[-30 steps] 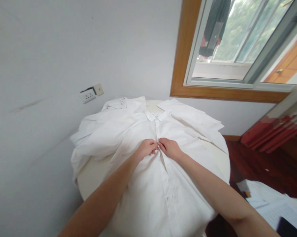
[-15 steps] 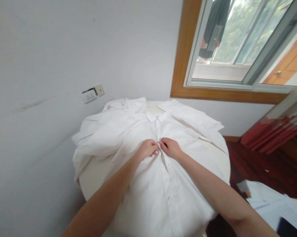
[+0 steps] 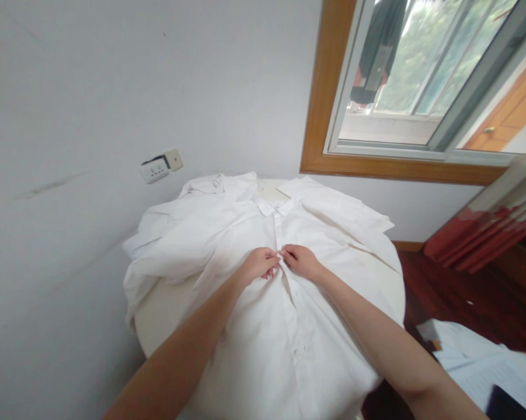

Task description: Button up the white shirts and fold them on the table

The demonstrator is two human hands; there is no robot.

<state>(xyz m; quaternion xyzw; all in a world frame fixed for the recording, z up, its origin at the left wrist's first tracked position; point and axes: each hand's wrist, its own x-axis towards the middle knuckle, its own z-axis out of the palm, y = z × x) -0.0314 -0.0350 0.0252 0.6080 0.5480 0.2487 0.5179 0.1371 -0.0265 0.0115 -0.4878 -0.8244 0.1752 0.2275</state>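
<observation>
The white shirt [image 3: 267,332] lies spread over the desk [image 3: 162,309], its collar [image 3: 269,207] toward 12 o'clock and its body running down to 6. For the fingertip work at the placket [image 3: 296,329], it would seem best to keep both edges level and flat, with just enough tension that the gap below, toward 5 o'clock, pulls no creases. The left hand [image 3: 259,263], coming from 7 o'clock, and the right hand [image 3: 300,261], from 4, meet near the dial's centre, fingertips almost touching. Both are drawn in to a narrow pinch on the placket; whether a button sits between them cannot be told.
</observation>
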